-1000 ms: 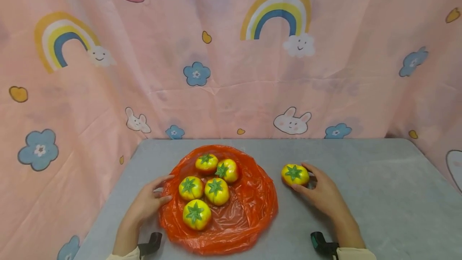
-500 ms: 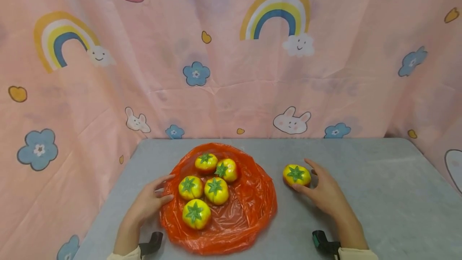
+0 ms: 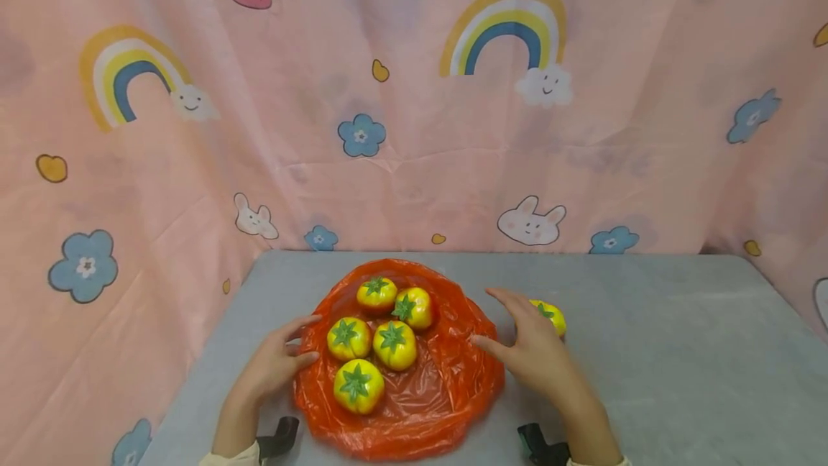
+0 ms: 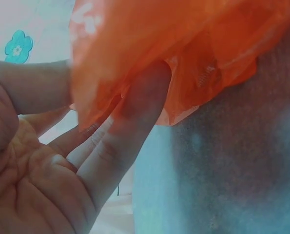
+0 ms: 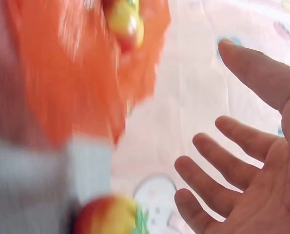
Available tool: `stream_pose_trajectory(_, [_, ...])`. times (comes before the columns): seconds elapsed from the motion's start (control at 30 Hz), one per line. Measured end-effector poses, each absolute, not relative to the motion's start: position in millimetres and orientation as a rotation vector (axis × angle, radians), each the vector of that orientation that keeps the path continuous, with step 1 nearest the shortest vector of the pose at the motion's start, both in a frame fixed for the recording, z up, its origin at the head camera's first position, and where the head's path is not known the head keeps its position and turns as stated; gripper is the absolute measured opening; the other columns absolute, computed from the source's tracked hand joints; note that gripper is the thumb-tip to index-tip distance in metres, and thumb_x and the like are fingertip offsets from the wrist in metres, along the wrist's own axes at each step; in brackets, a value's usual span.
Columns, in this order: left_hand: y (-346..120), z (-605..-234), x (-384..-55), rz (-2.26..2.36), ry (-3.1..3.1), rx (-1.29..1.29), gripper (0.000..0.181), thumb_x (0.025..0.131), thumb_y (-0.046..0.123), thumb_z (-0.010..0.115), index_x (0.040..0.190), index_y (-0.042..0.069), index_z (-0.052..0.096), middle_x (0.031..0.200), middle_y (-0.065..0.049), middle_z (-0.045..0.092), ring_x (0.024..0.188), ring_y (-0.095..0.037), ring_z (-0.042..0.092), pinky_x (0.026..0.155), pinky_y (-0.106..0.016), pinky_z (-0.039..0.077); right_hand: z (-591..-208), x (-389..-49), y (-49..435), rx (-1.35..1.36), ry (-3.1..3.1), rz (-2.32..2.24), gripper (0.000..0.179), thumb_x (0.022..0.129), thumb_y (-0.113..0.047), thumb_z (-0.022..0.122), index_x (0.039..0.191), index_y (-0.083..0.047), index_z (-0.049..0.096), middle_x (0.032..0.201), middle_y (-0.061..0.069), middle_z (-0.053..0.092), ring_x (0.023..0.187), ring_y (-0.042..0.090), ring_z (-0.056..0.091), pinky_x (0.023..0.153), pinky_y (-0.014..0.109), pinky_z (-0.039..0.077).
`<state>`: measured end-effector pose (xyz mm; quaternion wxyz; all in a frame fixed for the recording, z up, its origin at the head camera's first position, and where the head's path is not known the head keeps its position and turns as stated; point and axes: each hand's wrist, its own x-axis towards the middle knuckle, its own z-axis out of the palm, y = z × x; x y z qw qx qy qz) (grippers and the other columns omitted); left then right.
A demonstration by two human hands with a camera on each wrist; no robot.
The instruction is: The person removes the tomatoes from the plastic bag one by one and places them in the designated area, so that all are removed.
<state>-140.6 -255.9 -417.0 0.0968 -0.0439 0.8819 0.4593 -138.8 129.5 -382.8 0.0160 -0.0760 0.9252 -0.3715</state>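
Note:
A red-orange plastic bag (image 3: 446, 433) lies spread open on the table, holding several glossy yellow-and-red tomatoes (image 3: 394, 354) with green star-shaped leaves. At its left rim my left hand (image 3: 268, 365) holds the plastic edge between thumb and fingers. In the left wrist view the thin film (image 4: 208, 44) covers some fingertips. My right hand (image 3: 540, 354) hovers by the bag's right rim, fingers spread and nothing held. Just behind it one more tomato (image 3: 551, 316) sits on the table, partly hidden by that hand; the right wrist view shows this lone tomato (image 5: 106, 217) low in frame.
The grey table (image 3: 673, 351) extends to the right. A pink curtain (image 3: 427, 185) printed with rainbows, flowers and rabbits hangs behind and along the sides. Black camera mounts (image 3: 281, 437) sit at both wrists.
My right hand has let go of the lone tomato and moved left toward the bag, leaving the tomato on the table. The left hand stays at the bag's rim. The head view shifted slightly.

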Motion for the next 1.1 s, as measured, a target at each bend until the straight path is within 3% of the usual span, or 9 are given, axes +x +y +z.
stream_pose_trajectory(0.3, [-256, -416, -142, 1.35, 2.615, -0.137, 0.058, 0.087, -0.001, 0.07, 0.141, 0.013, 0.054, 0.14, -0.024, 0.054, 0.111, -0.038, 0.067, 0.082, -0.045, 0.061, -384, -137, 78, -0.342, 2.717, -1.252, 0.071, 0.083, -0.039, 0.08, 0.145, -0.025, 0.049, 0.151, 0.001, 0.048, 0.142, 0.031, 0.043, 0.115, 0.063, 0.034])
stream_pose_trajectory(0.43, [-257, -418, -142, 1.331, 2.626, -0.125, 0.057, 0.087, -0.001, 0.07, 0.14, 0.013, 0.055, 0.138, -0.024, 0.056, 0.111, -0.039, 0.067, 0.084, -0.046, 0.061, -383, -139, 64, -0.396, 2.689, -1.268, 0.069, 0.082, -0.038, 0.08, 0.144, -0.027, 0.051, 0.149, -0.004, 0.049, 0.139, 0.025, 0.047, 0.114, 0.06, 0.038])
stream_pose_trajectory(0.67, [-256, -417, -141, 1.33, 2.622, -0.138, 0.058, 0.087, -0.001, 0.071, 0.14, 0.013, 0.055, 0.139, -0.024, 0.055, 0.111, -0.039, 0.067, 0.084, -0.047, 0.061, -387, -146, 49, -0.504, 2.587, -1.295, 0.067, 0.086, -0.041, 0.077, 0.144, -0.022, 0.051, 0.149, 0.002, 0.051, 0.136, 0.029, 0.05, 0.109, 0.058, 0.044])
stream_pose_trajectory(1.1, [-256, -415, -141, 1.36, 2.591, -0.141, 0.058, 0.088, -0.001, 0.07, 0.142, 0.012, 0.053, 0.14, -0.024, 0.054, 0.111, -0.037, 0.067, 0.083, -0.046, 0.061, -395, -160, 37, -0.621, 2.578, -1.205, 0.059, 0.088, -0.037, 0.075, 0.14, -0.019, 0.056, 0.142, 0.002, 0.057, 0.13, 0.026, 0.054, 0.109, 0.054, 0.046])
